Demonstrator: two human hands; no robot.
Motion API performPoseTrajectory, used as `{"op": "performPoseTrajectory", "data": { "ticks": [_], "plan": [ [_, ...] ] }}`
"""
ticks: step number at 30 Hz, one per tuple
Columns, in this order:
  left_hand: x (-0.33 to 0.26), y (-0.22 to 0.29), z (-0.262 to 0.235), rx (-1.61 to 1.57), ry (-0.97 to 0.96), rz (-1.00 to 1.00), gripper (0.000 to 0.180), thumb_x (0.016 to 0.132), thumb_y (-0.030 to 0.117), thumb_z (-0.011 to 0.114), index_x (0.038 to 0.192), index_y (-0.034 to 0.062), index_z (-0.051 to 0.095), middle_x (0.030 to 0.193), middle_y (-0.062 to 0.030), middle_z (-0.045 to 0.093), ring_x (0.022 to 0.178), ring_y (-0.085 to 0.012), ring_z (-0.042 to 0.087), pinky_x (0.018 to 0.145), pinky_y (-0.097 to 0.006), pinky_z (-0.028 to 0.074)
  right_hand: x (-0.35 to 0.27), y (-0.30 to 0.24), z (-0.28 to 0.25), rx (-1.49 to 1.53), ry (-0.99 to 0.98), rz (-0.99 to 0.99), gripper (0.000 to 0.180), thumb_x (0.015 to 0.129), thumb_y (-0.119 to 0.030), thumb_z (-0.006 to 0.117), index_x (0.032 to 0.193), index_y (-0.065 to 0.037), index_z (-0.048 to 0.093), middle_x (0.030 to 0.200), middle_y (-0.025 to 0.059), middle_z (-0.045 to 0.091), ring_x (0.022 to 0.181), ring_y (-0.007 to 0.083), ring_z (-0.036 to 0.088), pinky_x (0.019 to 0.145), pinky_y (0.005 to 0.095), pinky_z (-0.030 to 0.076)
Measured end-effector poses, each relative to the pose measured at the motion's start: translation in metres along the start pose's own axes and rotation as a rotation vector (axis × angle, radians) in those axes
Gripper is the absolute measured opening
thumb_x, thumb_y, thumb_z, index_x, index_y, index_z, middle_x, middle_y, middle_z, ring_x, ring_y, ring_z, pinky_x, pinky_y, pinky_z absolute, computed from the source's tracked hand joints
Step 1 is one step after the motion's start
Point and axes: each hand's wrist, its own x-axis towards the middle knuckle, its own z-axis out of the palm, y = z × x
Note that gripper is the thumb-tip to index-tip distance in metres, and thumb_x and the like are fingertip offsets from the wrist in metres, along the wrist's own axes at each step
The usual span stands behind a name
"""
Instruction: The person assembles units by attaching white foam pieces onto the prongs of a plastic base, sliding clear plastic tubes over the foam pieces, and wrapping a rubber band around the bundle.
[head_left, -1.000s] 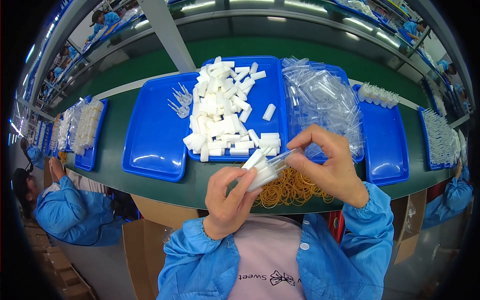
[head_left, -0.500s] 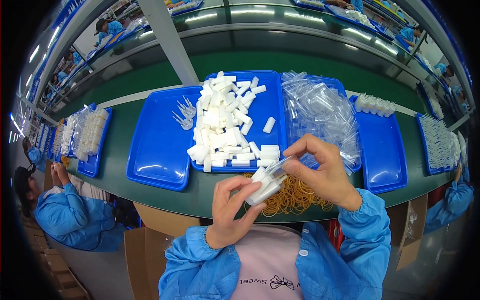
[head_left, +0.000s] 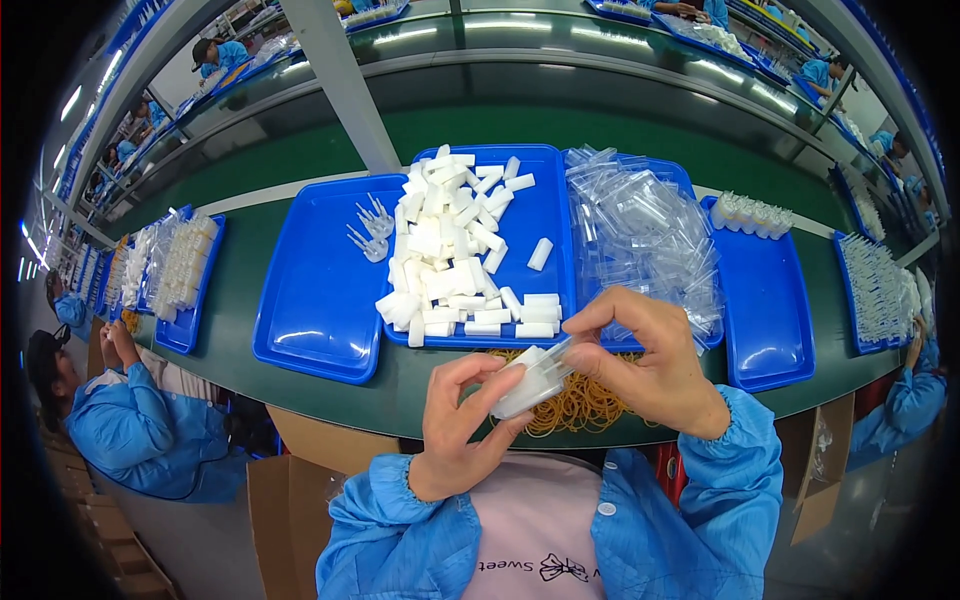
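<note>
My left hand [head_left: 458, 425] is closed around a small bundle of white pieces [head_left: 528, 388] in clear plastic, held above the table's near edge. At the bundle's upper right, my right hand [head_left: 650, 365] pinches a clear plastic piece [head_left: 572, 354] between thumb and fingers, its near end against the bundle. Fingers hide part of both. Beneath and behind the hands lies a heap of tan rubber bands [head_left: 590, 408]. Beyond it, loose white blocks [head_left: 440, 255] fill much of a blue tray [head_left: 545, 200]. Clear plastic sleeves [head_left: 645, 225] are piled in the tray to its right.
A blue tray [head_left: 310, 280] at left holds a few clear pronged pieces [head_left: 372, 228]. The right-hand blue tray [head_left: 765, 310] carries a row of bundled pieces [head_left: 752, 214] at its far end. Cardboard boxes [head_left: 290, 510] stand below the table. A co-worker [head_left: 140, 430] sits at left, another at right.
My right hand has moved slightly down, bringing the clear plastic piece lower against the bundle. My left hand keeps its hold almost in place.
</note>
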Motion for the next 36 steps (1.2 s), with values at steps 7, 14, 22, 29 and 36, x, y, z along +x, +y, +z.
{"op": "performPoseTrajectory", "data": {
  "ticks": [7,14,22,29,36],
  "plan": [
    [0.005,-0.001,-0.001,-0.011,-0.035,-0.034,0.059,0.064,-0.002,0.078,0.120,0.0046,0.061,0.118,-0.0141,0.053,0.097,-0.0256,0.053,0.082,-0.033,0.048,0.003,0.002,-0.005,0.020,-0.075,0.058,0.019,0.080,-0.010,0.071,0.091,0.001,0.061,0.081,0.0113,0.065,0.072,0.0207,0.066,0.063,0.0302,0.050],
    [0.009,0.000,0.003,0.152,-0.031,0.018,0.064,0.069,0.005,0.079,0.127,0.0020,0.054,0.123,-0.0147,0.050,0.102,-0.0261,0.053,0.086,-0.035,0.047,0.002,0.018,-0.002,0.085,-0.034,0.111,0.018,0.080,-0.010,0.071,0.091,0.001,0.062,0.080,0.0092,0.065,0.073,0.0163,0.063,0.066,0.0284,0.050],
    [0.001,-0.031,0.017,-0.906,0.085,-0.421,0.042,0.083,0.002,0.070,0.120,-0.0031,0.050,0.117,-0.0106,0.052,0.106,-0.0188,0.058,0.089,-0.029,0.049,0.001,0.027,-0.001,0.163,0.054,0.133,0.019,0.079,-0.009,0.073,0.092,0.001,0.063,0.084,0.0074,0.064,0.077,0.0132,0.061,0.071,0.0267,0.049],
    [0.013,-0.025,0.020,-1.044,0.170,-0.502,0.043,0.083,-0.002,0.068,0.122,-0.0029,0.049,0.117,-0.0156,0.058,0.106,-0.0211,0.060,0.092,-0.031,0.049,-0.001,0.031,0.010,0.230,0.249,0.098,0.020,0.078,-0.006,0.073,0.094,0.000,0.062,0.085,0.0074,0.064,0.078,0.0132,0.062,0.071,0.0264,0.049],
    [0.012,-0.031,0.009,-0.994,0.241,-0.438,0.044,0.078,-0.004,0.072,0.118,-0.0036,0.052,0.119,-0.0136,0.054,0.109,-0.0211,0.058,0.094,-0.033,0.048,0.002,0.020,-0.003,-0.085,0.187,-0.164,0.014,0.078,-0.004,0.071,0.091,-0.004,0.067,0.091,0.0072,0.067,0.093,0.0217,0.059,0.084,0.0350,0.046]
  ]
}}
